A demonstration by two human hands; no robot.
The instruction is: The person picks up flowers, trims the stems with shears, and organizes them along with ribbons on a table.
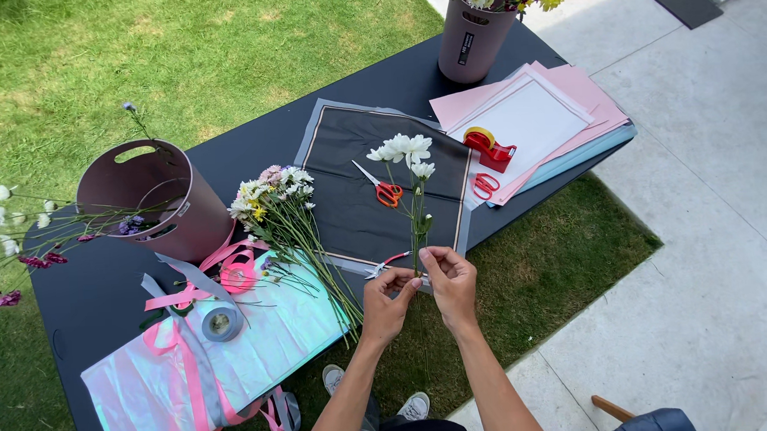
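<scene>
On the left of the worktop (102, 297) a mauve bucket (154, 204) lies tipped, with ribbon rolls (223, 300) and iridescent wrap (260, 350) below it, then a loose flower bunch (284, 215). The left hand (387, 297) and right hand (449, 281) both pinch the lower stalk of a white daisy stem (412, 188), held upright over the black paper (348, 191). It looks light, thin and easily snapped, best gripped low. Scissors (381, 188) and tape dispenser (491, 149) lie beyond

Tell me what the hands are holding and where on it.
Both hands, left and right, pinch a white flower stem at its lower part.
</scene>
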